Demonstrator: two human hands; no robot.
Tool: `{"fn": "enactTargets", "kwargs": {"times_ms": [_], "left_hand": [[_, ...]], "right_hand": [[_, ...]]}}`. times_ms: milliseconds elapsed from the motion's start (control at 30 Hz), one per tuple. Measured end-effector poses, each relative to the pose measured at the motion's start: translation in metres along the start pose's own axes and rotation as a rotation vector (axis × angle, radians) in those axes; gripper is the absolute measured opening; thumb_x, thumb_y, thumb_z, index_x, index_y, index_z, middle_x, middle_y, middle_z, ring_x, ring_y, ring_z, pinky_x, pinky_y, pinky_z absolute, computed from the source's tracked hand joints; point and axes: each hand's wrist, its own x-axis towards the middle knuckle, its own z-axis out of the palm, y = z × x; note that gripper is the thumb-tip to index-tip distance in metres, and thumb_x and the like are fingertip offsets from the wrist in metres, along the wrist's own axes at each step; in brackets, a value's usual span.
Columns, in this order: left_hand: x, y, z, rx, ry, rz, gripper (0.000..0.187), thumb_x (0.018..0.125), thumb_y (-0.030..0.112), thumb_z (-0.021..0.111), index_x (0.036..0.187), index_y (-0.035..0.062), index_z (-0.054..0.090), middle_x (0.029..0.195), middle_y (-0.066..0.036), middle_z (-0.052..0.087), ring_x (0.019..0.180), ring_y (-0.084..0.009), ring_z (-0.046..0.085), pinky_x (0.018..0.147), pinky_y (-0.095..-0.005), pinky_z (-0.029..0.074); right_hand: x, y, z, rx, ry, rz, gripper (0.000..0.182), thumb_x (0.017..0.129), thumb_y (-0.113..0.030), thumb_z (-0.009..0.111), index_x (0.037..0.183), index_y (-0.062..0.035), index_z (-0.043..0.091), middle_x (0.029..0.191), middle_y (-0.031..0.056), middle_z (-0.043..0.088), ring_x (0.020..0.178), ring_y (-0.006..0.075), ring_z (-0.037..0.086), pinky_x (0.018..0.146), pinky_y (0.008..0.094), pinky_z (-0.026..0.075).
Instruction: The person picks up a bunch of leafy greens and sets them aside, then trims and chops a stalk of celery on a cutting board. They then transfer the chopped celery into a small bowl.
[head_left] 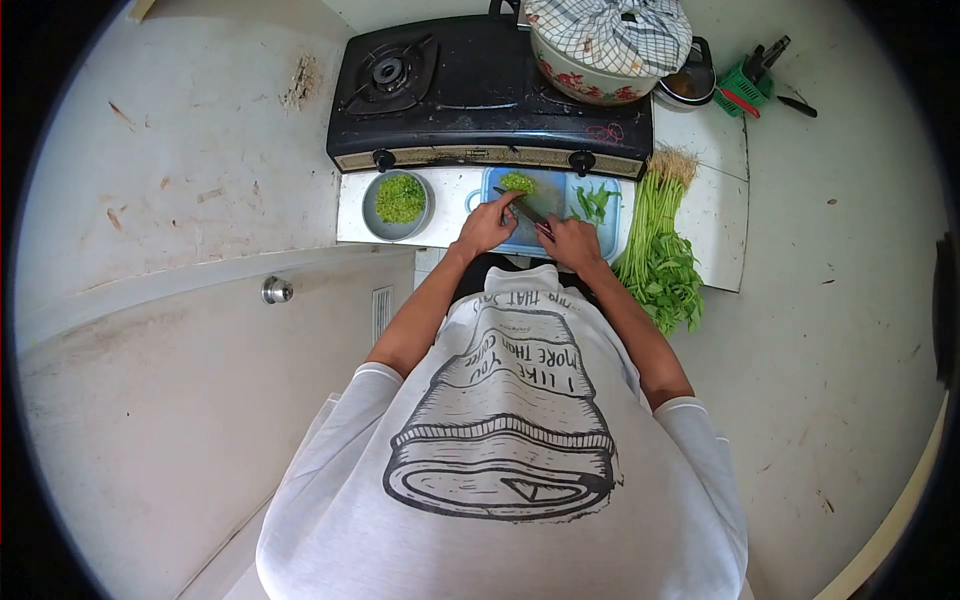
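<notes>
My right hand (572, 244) is closed round the handle of a knife (528, 211), whose dark blade slants up and left over a blue cutting board (553, 190). At the blade's tip end, the curled fingers of my left hand (487, 224) pinch or touch the blade. A small heap of finely chopped greens (518, 182) sits on the board just beyond the blade. Some uncut green leaves (596, 203) lie on the board's right part. Left of the board, a grey bowl (425, 222) holds more chopped greens (400, 198).
A bundle of leafy stalks with roots (655, 220) lies right of the board. Behind stands a black gas stove (480, 90) bearing a floral pot (575, 75) under a checked cloth (610, 35). A small pan (690, 85) and a green basket (738, 92) of utensils are at the back right.
</notes>
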Motion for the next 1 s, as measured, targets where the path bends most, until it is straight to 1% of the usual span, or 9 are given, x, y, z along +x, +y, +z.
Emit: {"fn": "enactTargets", "kwargs": {"times_ms": [67,167,400,500,567,600,700,900,1000], "left_hand": [[-0.002,0.004,-0.001,-0.035,-0.042,-0.003,0.053,0.086,0.01,0.063,0.138,0.0146,0.061,0.075,-0.013,0.071,0.07,-0.0322,0.07,0.067,-0.0413,0.055],[-0.008,0.002,0.003,-0.116,-0.09,0.089,0.054,0.087,0.011,0.066,0.141,0.016,0.06,0.07,-0.013,0.068,0.066,-0.0309,0.069,0.065,-0.0415,0.054],[-0.016,-0.005,-0.002,-0.037,-0.057,-0.084,0.06,0.091,0.013,0.069,0.149,0.0189,0.054,0.069,-0.011,0.067,0.062,-0.0255,0.066,0.066,-0.0384,0.053],[-0.023,-0.01,-0.01,-0.126,0.007,-0.121,0.062,0.092,0.014,0.07,0.152,0.0204,0.052,0.069,-0.01,0.066,0.063,-0.0234,0.064,0.067,-0.0371,0.053],[-0.034,-0.018,-0.016,-0.175,0.064,-0.118,0.063,0.094,0.015,0.07,0.153,0.0214,0.051,0.069,-0.009,0.066,0.063,-0.0216,0.064,0.068,-0.0358,0.052],[-0.039,-0.018,-0.022,-0.16,0.049,-0.176,0.063,0.094,0.016,0.071,0.154,0.0209,0.05,0.071,-0.008,0.066,0.065,-0.0188,0.063,0.069,-0.0338,0.052],[-0.062,-0.019,-0.032,-0.16,0.093,-0.247,0.064,0.093,0.015,0.071,0.154,0.0192,0.05,0.071,-0.008,0.064,0.065,-0.0179,0.062,0.069,-0.0329,0.052],[-0.102,-0.04,-0.034,-0.177,0.131,-0.318,0.061,0.094,0.016,0.072,0.151,0.0163,0.052,0.075,-0.007,0.065,0.071,-0.0174,0.064,0.074,-0.0338,0.053],[-0.109,-0.041,-0.034,-0.196,0.133,-0.351,0.058,0.094,0.016,0.072,0.149,0.0158,0.054,0.075,-0.008,0.066,0.072,-0.0181,0.066,0.075,-0.0347,0.054]], "right_hand": [[0.0,0.002,0.001,0.015,0.017,-0.002,0.032,0.091,-0.036,0.067,0.092,-0.0042,0.07,0.07,0.0221,0.07,0.065,0.0401,0.072,0.061,0.0507,0.058],[-0.001,0.004,0.001,0.021,0.045,-0.003,0.032,0.091,-0.036,0.068,0.091,-0.0045,0.069,0.069,0.0219,0.07,0.064,0.0401,0.072,0.06,0.0509,0.058],[-0.005,0.005,0.001,0.098,0.01,-0.051,0.031,0.09,-0.037,0.069,0.09,-0.0057,0.069,0.07,0.0195,0.07,0.063,0.0407,0.071,0.061,0.0513,0.057],[-0.008,0.015,0.0,0.159,-0.075,-0.013,0.033,0.093,-0.039,0.068,0.097,-0.0059,0.069,0.082,0.0179,0.073,0.076,0.0388,0.072,0.069,0.0515,0.056],[-0.013,0.027,0.008,0.163,-0.03,-0.025,0.035,0.095,-0.041,0.066,0.103,-0.0068,0.069,0.09,0.0163,0.071,0.086,0.0368,0.071,0.075,0.0515,0.055],[-0.016,0.03,0.008,0.164,-0.008,-0.031,0.037,0.096,-0.043,0.065,0.106,-0.0073,0.07,0.095,0.0156,0.071,0.091,0.0358,0.07,0.079,0.0516,0.054],[-0.021,0.041,0.002,0.132,-0.079,-0.049,0.043,0.097,-0.048,0.064,0.113,-0.0087,0.069,0.102,0.013,0.065,0.098,0.0338,0.067,0.084,0.0521,0.051],[-0.01,0.049,-0.001,0.094,-0.167,-0.068,0.047,0.094,-0.054,0.067,0.109,-0.0091,0.072,0.099,0.0108,0.063,0.095,0.0339,0.067,0.086,0.0549,0.05],[0.002,0.051,0.0,0.059,-0.066,-0.169,0.046,0.093,-0.054,0.069,0.105,-0.0091,0.074,0.097,0.011,0.064,0.093,0.0332,0.067,0.085,0.0522,0.051]]}}
